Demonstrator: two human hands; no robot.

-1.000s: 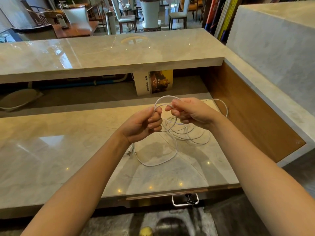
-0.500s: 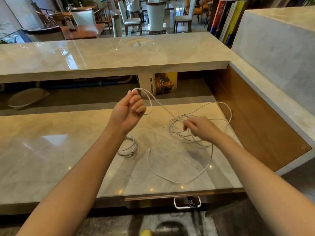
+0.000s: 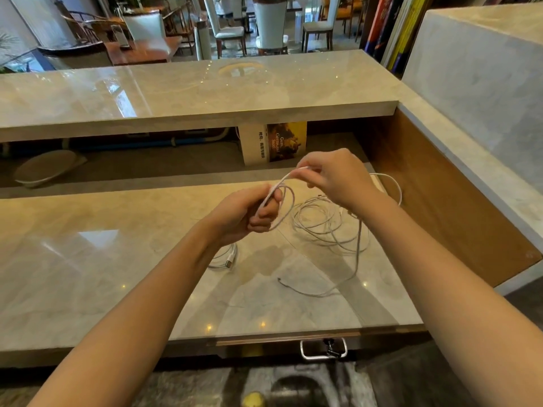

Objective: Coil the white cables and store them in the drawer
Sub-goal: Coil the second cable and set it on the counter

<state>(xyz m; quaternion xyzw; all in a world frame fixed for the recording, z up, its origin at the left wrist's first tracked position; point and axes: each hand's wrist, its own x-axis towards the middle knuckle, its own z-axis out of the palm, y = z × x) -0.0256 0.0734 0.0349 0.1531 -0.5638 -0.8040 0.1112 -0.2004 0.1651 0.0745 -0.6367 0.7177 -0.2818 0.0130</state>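
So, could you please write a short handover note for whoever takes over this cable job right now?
Left hand holds a loop of the long white cable; right hand pinches it just beyond.
Its loose remainder lies tangled on the beige marble desk top; a small coiled white cable lies by the left forearm.
Done: one cable coiled. Left: finish coiling, store both in the metal-handled drawer.

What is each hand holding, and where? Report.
Left hand grips the white cable at its small coiled loops; right hand pinches the same cable's strand just beyond them.
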